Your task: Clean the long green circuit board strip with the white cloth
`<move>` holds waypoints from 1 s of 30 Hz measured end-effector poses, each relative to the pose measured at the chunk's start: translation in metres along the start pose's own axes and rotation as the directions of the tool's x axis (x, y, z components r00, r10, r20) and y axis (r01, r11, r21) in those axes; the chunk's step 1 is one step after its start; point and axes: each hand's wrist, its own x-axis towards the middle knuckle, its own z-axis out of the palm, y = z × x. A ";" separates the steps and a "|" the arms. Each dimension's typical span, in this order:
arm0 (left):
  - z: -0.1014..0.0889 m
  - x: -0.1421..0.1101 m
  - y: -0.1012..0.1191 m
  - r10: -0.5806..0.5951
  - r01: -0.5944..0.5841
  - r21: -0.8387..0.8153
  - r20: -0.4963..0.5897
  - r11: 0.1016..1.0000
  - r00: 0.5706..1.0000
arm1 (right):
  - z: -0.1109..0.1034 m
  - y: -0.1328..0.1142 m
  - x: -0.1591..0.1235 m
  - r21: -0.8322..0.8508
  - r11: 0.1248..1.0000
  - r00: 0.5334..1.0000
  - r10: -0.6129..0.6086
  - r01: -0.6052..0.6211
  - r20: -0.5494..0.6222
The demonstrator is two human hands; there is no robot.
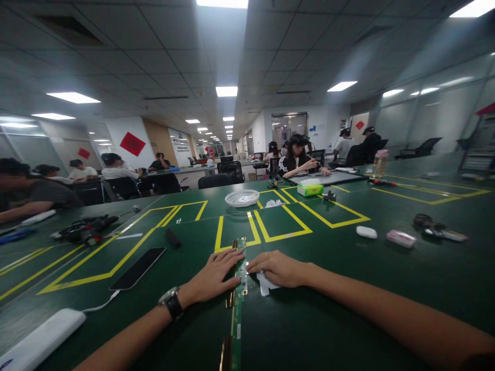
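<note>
A long, narrow green circuit board [238,314] with gold-coloured flaps along its left edge lies lengthwise on the green table in front of me. My left hand [214,273] rests across it with fingers stretched out, pressing it from the left side. On the other side, my right hand [284,269] is closed, its fingertips at the board's right edge. A crumpled white tissue [264,284] sticks out beneath its curled fingers; part of it is hidden by the hand.
Left of me lie a phone [138,269], a white power bank [42,340] with a cable, and a small black object [172,238]. Ahead stand a white basket [242,198] and a green tissue pack [310,189]. A white case [366,232] lies right. A person [299,159] sits across.
</note>
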 end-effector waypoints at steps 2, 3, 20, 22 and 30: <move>0.000 0.000 0.000 0.001 -0.002 -0.013 -0.013 1.000 1.000 | 0.002 0.000 0.001 0.006 1.000 0.999 0.021 -0.020 -0.026; 0.001 0.000 0.000 0.000 0.000 -0.017 -0.018 1.000 1.000 | 0.002 -0.001 0.001 0.008 1.000 0.998 0.030 -0.029 -0.049; 0.000 -0.001 -0.002 0.009 -0.010 -0.047 -0.028 0.999 1.000 | 0.005 -0.003 -0.002 -0.103 0.994 0.997 0.022 -0.030 -0.069; 0.000 -0.001 -0.002 0.001 -0.002 -0.051 -0.026 0.999 1.000 | 0.003 -0.002 -0.002 -0.105 0.994 0.998 0.027 -0.033 -0.058; -0.001 -0.004 0.000 0.062 -0.065 -0.088 -0.040 0.994 0.997 | -0.006 -0.007 0.006 -0.142 0.988 0.998 -0.069 0.068 -0.005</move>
